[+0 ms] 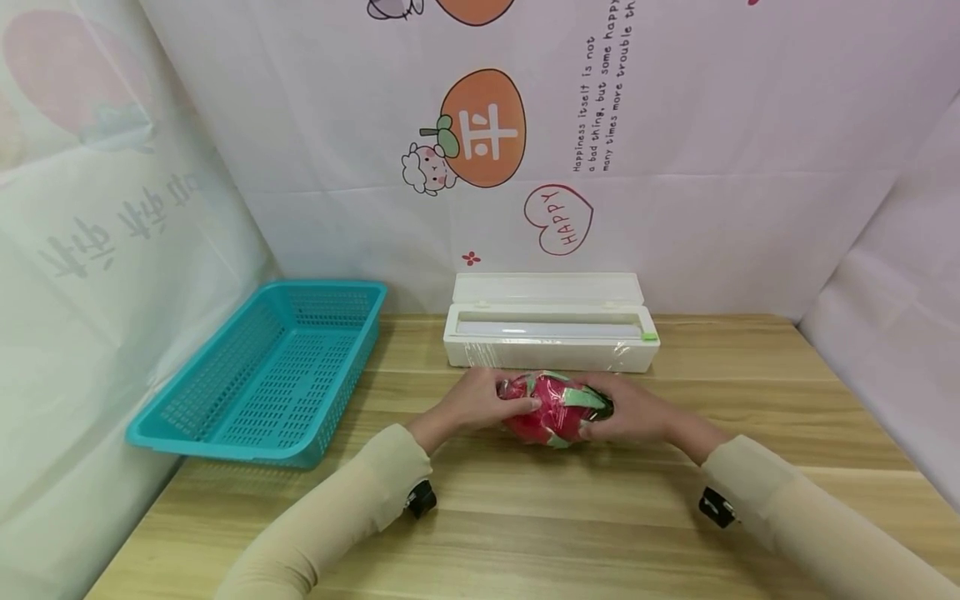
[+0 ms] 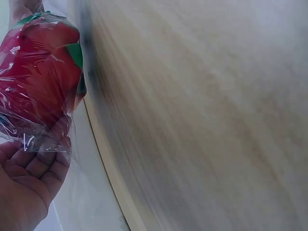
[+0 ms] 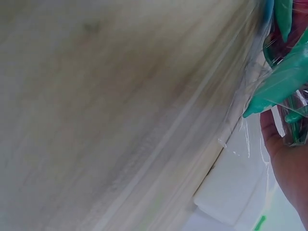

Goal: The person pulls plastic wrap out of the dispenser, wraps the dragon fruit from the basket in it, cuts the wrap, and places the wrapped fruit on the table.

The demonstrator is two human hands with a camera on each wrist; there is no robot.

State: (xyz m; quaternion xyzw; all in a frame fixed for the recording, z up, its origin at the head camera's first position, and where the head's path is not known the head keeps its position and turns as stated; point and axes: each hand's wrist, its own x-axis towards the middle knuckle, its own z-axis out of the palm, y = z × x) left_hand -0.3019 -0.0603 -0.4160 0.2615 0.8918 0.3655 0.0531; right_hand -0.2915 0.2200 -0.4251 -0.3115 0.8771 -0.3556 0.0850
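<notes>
By the left edge of the table [image 1: 517, 533] a turquoise basket [image 1: 352, 375] is set, its rim apparently reaching past that edge; tipping could be caused by a knock. At the middle of the back edge a white box [image 1: 551, 357] is placed, lid up; it could be dragged if wrap is joined to its roll, which cannot be told. The dragon fruit [image 1: 551, 407] is held just in front of the box, nearer the back edge than the front; resting or lifted, cannot be told. It could be dropped if slick clear film [image 2: 36, 143] slides under the fingers, and the film could be torn by pointed scales or loosened at its free ends.

Grip: fruit clasped from both ends, fingers bent round it. Left end is gripped by the left hand [image 1: 480, 402], thumb laid across the near side; right end by the right hand [image 1: 630, 408], fingers mostly hidden.
</notes>
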